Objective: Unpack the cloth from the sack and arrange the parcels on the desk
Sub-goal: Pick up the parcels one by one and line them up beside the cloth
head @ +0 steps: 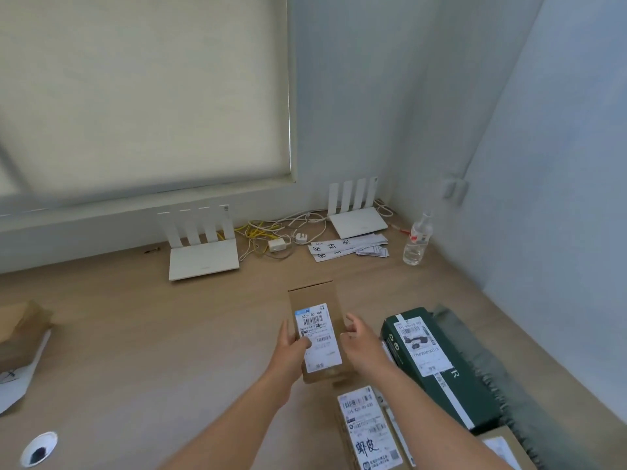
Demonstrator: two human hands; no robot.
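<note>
A brown cardboard parcel with a white shipping label lies on the wooden desk in the middle of the view. My left hand grips its left side, thumb on the label. My right hand holds its right edge with the fingers curled. A dark green box with a label lies just to the right. Under it spreads a grey-green cloth. A labelled brown parcel lies near the bottom edge, and the corner of another parcel shows at the bottom right.
Two white routers stand against the far wall with tangled cables between them. Paper slips and a clear plastic bottle sit at the back right. A cardboard box with white paper lies at left. A cable hole is bottom left.
</note>
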